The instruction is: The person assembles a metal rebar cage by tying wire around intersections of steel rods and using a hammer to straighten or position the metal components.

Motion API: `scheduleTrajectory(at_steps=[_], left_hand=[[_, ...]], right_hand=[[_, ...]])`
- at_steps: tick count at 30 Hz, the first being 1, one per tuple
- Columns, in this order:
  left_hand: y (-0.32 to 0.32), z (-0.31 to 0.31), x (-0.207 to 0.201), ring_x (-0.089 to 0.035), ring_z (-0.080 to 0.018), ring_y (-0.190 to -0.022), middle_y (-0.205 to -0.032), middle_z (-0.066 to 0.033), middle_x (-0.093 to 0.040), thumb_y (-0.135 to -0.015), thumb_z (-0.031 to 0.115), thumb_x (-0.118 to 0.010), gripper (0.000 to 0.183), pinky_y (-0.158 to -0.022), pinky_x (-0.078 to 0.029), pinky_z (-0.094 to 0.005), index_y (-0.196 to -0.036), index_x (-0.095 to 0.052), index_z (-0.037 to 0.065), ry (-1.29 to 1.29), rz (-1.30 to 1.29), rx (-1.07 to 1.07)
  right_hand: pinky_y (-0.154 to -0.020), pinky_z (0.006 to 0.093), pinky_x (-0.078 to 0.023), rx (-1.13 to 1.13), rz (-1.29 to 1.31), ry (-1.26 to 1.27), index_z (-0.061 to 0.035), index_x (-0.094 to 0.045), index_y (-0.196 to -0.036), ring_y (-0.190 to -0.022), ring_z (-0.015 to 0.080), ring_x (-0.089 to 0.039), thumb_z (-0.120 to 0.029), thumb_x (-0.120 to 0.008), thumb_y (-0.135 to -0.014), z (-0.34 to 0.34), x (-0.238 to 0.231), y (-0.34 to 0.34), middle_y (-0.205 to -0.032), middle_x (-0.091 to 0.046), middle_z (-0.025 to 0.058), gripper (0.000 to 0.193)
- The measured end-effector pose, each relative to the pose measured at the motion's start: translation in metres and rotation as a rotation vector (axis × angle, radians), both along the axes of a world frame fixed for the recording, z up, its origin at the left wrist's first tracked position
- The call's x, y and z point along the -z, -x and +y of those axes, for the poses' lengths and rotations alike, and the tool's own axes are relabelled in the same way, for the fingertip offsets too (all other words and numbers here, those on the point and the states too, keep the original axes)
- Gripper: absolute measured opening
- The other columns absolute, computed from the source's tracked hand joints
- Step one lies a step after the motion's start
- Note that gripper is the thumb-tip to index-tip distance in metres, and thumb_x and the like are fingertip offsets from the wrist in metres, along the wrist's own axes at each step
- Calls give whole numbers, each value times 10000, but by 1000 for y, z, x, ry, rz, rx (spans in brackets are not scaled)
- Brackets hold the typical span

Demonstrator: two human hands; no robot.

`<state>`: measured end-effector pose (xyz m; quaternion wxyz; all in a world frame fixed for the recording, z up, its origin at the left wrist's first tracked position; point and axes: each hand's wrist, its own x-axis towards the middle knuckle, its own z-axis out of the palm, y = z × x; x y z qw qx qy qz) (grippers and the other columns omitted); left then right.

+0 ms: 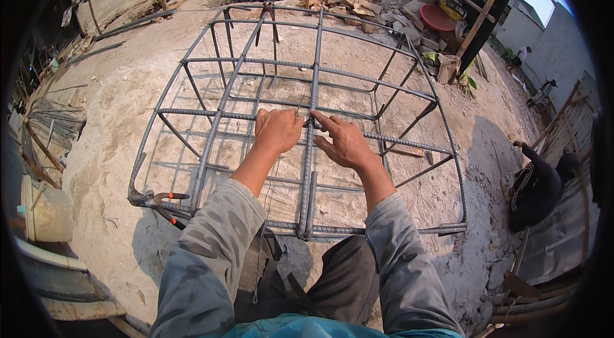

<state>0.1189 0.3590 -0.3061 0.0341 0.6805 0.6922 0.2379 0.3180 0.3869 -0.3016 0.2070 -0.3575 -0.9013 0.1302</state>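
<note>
A cage of ribbed steel rebar [315, 69] stands on the ground in front of me, its bars crossing in a grid. My left hand [279, 130] is closed beside the middle crossing, gripping thin tie wire; a long loose strand hangs below it toward my legs. From the other side, my right hand [345, 141] reaches with its index fingertip touching the crossing, thumb apart and the other fingers partly bent. Whether that fingertip presses on wire I cannot make out. Pincers [171, 205] with orange and black handles rest at the cage's near left corner.
Rubble [364, 2] and a red basin [437, 18] lie at the far right. A co-worker in dark clothes [540, 188] is low at the right, another person [522, 55] farther off. A pale bucket [48, 210] and cut rods [54, 120] are at the left.
</note>
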Motion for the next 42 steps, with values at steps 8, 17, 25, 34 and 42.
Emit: scheduleTrajectory(at_steps=[8, 17, 25, 34, 42], left_hand=[[0, -1, -2, -660, -367, -894, -866, -206, -704, -953, 355, -455, 407, -888, -386, -465, -898, -710, 42, 13, 1, -2], [-1, -1, -3, -660, -369, -899, -869, -208, -704, -950, 348, -450, 407, -892, -387, -467, -904, -704, 33, 26, 3, 1], [0, -1, -2, -660, -366, -897, -865, -207, -703, -952, 349, -451, 407, -891, -388, -468, -892, -707, 38, 18, 6, 0], [-2, -3, -5, -657, -362, -909, -878, -197, -705, -950, 347, -459, 399, -900, -384, -468, -903, -719, 47, 19, 5, -3], [-1, -3, -4, -658, -352, -914, -883, -188, -709, -949, 348, -462, 394, -901, -381, -460, -901, -726, 59, 15, -7, -3]], right_hand=[[-871, 474, -464, -1, -1, 8, -198, -414, -1503, -988, 345, -648, -322, -645, -922, 0, 0, 0, -1045, -668, 154, 637], [-864, 477, -462, 12, -24, 17, -196, -413, -1504, -986, 347, -646, -317, -648, -919, -1, -1, 0, -1042, -664, 153, 642], [-857, 483, -462, 4, -8, 23, -194, -423, -1495, -989, 349, -645, -315, -651, -916, 1, 1, 0, -1045, -665, 148, 634], [-874, 489, -460, 9, -17, 23, -194, -413, -1502, -1002, 357, -646, -327, -639, -925, 0, 0, 0, -1066, -667, 159, 634], [-865, 479, -460, 11, -29, 20, -196, -411, -1503, -1000, 336, -649, -329, -635, -929, -2, -3, 1, -1063, -672, 142, 630]])
